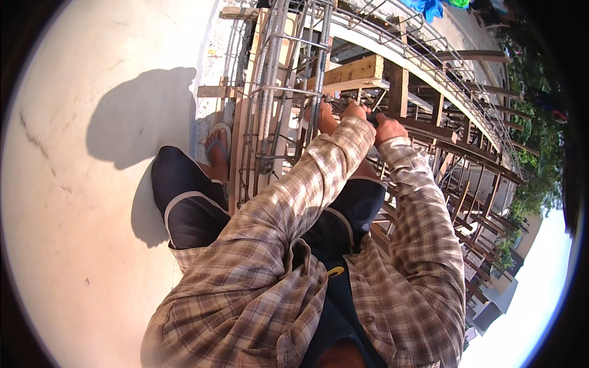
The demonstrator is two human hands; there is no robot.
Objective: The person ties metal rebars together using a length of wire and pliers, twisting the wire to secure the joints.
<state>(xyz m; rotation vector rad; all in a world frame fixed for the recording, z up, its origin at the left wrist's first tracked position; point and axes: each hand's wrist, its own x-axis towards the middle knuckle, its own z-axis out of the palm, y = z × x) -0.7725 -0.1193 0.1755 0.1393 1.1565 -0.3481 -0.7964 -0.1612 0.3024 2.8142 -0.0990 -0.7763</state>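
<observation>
Both my hands are out in front of me, beside an upright-looking run of tied steel bars, a rebar cage (265, 104). My left hand (354, 110) is closed around a dark metal tool that looks like a pair of pliers (372, 118). Just to its right, my right hand (391, 127) is wrapped round the tool's dark handle end. The tool's front end reaches left to a thin crossing bar of the cage. My fingers partly cover it, so its jaws are hard to make out.
A pale wall (92, 245) rises along my left. Above my hands a wooden beam (353, 72) sticks out. Wooden props and boards (478, 153) form scaffolding below on the right, with a second bar cage (442, 55) curving past. My sandalled foot (217, 147) stands beside the cage.
</observation>
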